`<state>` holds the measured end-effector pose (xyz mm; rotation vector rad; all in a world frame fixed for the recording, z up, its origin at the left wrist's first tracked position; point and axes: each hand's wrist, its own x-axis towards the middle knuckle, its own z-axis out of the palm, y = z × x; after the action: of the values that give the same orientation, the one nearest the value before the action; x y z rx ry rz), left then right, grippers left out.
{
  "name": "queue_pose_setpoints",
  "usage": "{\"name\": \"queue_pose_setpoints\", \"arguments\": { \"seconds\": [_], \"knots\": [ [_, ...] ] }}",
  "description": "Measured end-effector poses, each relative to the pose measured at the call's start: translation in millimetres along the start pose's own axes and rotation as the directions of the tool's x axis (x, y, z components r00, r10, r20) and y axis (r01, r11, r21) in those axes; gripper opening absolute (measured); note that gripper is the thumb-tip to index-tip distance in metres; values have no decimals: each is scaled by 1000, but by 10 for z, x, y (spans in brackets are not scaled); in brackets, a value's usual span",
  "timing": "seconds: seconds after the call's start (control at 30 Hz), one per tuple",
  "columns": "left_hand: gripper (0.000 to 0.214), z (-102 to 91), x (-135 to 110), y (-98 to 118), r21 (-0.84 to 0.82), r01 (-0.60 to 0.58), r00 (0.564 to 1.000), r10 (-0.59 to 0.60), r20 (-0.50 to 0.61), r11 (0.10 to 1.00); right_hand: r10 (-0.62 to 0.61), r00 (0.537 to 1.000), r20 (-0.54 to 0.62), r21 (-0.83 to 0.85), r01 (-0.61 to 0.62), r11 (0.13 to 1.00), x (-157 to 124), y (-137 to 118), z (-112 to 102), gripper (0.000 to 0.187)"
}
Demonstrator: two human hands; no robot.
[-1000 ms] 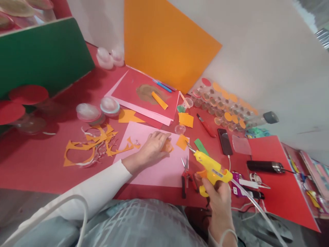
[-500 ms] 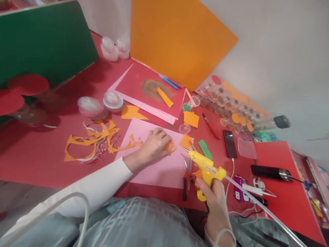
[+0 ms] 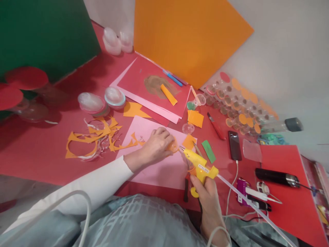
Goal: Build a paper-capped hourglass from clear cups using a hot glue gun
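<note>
My left hand (image 3: 159,143) is closed on a small round orange piece (image 3: 173,144), possibly a clear cup with orange paper, above the pink sheet (image 3: 151,173). In my right hand (image 3: 207,192) is a yellow hot glue gun (image 3: 197,160), with a long clear glue stick (image 3: 239,192) coming out of its back. The gun's metal nozzle points left, just beside the orange piece; whether they touch I cannot tell. Near the nozzle lie a square of orange paper (image 3: 189,141) and a green strip (image 3: 208,151). Scissors (image 3: 186,188) lie partly hidden behind the glue gun.
Orange paper scraps (image 3: 82,142) spread over the left of the red table. Behind them stand plastic cups (image 3: 114,97). A box cutter (image 3: 216,126), a phone (image 3: 234,145) and a purple power strip (image 3: 242,192) with cables lie right. Rows of clear cups (image 3: 227,103) stand at back right.
My right hand has brought the glue gun slightly left, its nozzle now close to the orange piece. My left hand stays in nearly the same place. The whole view has shifted a little.
</note>
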<state>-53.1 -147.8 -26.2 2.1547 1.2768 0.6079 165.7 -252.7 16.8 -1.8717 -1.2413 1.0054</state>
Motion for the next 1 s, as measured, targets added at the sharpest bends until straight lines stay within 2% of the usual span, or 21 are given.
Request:
{"name": "queue_pose_setpoints", "arguments": {
  "seconds": [0.27,0.47,0.7,1.0],
  "knots": [
    [34,1,-17,-4,-11,-19,1000,19,-5,1000,6,998,63,-8,-6,1000,9,-45,45,40],
    [37,-12,-8,3,-5,0,1000,0,22,1000,-80,993,90,-14,82,997,-12,-143,96,29],
    [35,-7,-19,-4,-8,-9,1000,9,9,1000,-96,989,109,-9,97,995,43,-3,30,30],
    [34,-10,-18,9,6,-2,1000,2,7,1000,-116,987,115,-14,118,993,35,39,36,29]
  ]
}}
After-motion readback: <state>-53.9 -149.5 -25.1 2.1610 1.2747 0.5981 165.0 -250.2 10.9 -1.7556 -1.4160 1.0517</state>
